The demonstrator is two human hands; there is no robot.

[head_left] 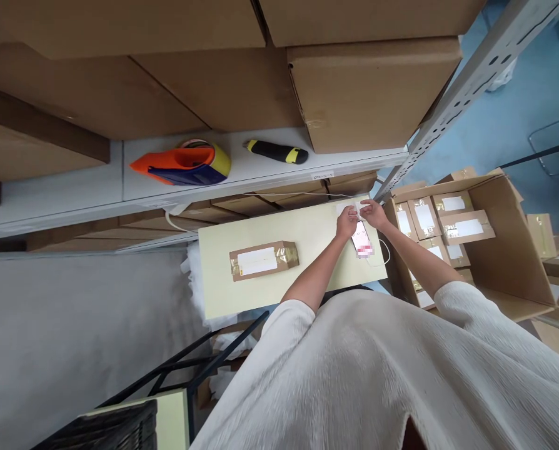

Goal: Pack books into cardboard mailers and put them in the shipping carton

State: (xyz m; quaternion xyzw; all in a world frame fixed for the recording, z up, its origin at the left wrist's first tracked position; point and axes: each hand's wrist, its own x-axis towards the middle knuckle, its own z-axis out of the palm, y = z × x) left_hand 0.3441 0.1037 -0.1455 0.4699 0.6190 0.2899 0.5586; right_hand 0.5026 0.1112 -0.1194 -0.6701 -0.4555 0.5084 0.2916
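Both hands are close together over the right end of a pale table [218,300]. My left hand [347,222] has its fingers pinched at a small white paper or label [358,210]. The fingers of my right hand [373,214] are closed on the other side of that same white piece. Just below the hands lies a phone [361,239] with a lit white and pink screen, a white cable [386,250] curving beside it. On the left half of the table rests a taped brown parcel [263,260] with a white label facing up.
A shelf [261,172] above the table holds large cartons [373,94], an orange and blue tape dispenser [183,164] and a black and yellow cutter [277,152]. At right, an open carton [509,244] contains several labelled parcels. A metal post [458,106] rises behind.
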